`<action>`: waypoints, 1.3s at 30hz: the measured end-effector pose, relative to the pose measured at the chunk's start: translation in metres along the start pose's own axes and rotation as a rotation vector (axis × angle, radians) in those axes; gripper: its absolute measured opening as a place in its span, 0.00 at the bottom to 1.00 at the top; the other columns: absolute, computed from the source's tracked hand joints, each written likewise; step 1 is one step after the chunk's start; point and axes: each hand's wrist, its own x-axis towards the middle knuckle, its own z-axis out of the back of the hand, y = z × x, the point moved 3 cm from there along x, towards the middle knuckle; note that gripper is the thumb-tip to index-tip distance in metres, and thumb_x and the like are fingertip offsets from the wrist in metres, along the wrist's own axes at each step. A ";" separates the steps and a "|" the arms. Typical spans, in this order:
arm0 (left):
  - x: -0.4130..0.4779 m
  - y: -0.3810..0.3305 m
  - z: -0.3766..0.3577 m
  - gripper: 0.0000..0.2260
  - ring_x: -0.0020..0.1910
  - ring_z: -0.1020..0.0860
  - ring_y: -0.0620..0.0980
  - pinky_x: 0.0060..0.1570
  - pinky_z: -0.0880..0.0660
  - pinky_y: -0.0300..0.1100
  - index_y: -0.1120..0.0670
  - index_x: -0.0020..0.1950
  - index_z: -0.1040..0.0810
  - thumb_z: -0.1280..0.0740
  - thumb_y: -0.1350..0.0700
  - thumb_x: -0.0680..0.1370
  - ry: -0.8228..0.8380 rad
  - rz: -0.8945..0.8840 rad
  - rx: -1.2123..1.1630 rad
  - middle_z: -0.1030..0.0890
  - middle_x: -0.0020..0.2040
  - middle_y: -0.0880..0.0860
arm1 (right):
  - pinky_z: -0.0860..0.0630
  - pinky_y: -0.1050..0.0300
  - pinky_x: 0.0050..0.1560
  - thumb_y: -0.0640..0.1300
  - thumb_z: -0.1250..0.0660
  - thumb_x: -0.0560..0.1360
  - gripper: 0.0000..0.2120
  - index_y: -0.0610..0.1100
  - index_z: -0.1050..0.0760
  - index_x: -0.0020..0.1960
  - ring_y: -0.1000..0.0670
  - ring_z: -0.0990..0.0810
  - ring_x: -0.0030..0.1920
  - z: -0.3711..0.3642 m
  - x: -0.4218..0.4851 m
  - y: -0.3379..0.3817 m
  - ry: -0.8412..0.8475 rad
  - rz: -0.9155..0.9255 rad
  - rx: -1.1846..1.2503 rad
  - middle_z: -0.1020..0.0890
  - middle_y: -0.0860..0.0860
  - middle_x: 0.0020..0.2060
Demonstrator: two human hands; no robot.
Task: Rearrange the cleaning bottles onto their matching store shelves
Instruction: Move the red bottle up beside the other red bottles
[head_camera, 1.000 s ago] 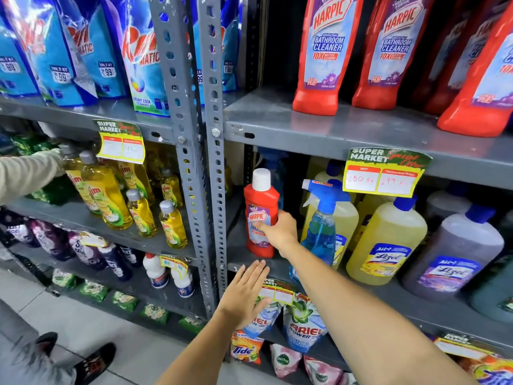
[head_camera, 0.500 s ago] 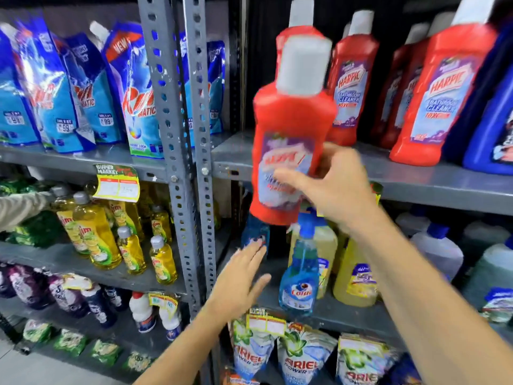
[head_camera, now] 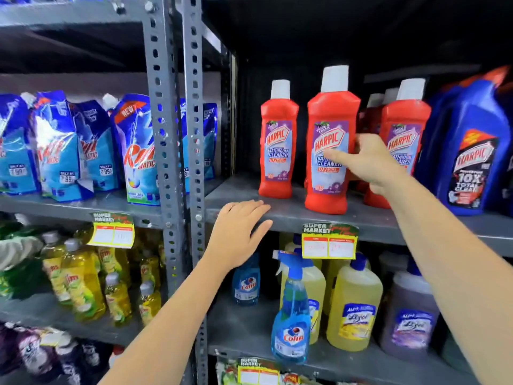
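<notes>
The grey upper shelf (head_camera: 277, 215) carries a row of matching red Harpic bathroom cleaners, so the red bottle (head_camera: 329, 151) stands upright at its near edge, label out. The right hand (head_camera: 369, 159) wraps its fingers round the bottle's right side to steady it, while the left hand (head_camera: 238, 234), fingers spread and holding nothing, rests against the shelf lip, likely for balance.
</notes>
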 end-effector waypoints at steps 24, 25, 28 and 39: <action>-0.001 -0.005 -0.009 0.18 0.61 0.23 0.50 0.61 0.33 0.48 0.54 0.62 0.19 0.42 0.47 0.82 -0.201 0.013 -0.030 0.19 0.61 0.51 | 0.24 0.48 0.64 0.43 0.15 0.57 0.41 0.45 0.29 0.66 0.48 0.20 0.59 -0.020 0.023 -0.088 0.041 -0.151 -0.143 0.19 0.48 0.61; 0.000 -0.006 -0.009 0.18 0.61 0.23 0.50 0.61 0.33 0.47 0.54 0.62 0.19 0.42 0.47 0.82 -0.200 0.009 -0.033 0.19 0.61 0.51 | 0.24 0.48 0.64 0.43 0.16 0.57 0.40 0.46 0.29 0.65 0.48 0.20 0.59 -0.018 0.024 -0.090 0.053 -0.155 -0.127 0.19 0.48 0.61; 0.004 -0.009 -0.011 0.17 0.60 0.23 0.50 0.61 0.33 0.46 0.54 0.62 0.19 0.41 0.47 0.82 -0.197 -0.001 -0.038 0.19 0.61 0.51 | 0.25 0.47 0.66 0.41 0.17 0.59 0.39 0.48 0.29 0.66 0.49 0.20 0.60 -0.013 0.030 -0.096 0.106 -0.147 -0.080 0.19 0.48 0.61; -0.004 -0.004 -0.007 0.17 0.60 0.23 0.50 0.60 0.32 0.47 0.54 0.62 0.20 0.41 0.48 0.82 -0.180 0.009 -0.026 0.19 0.61 0.51 | 0.28 0.46 0.69 0.38 0.20 0.64 0.42 0.45 0.34 0.73 0.48 0.23 0.65 -0.024 0.035 -0.108 0.210 -0.148 -0.001 0.22 0.47 0.66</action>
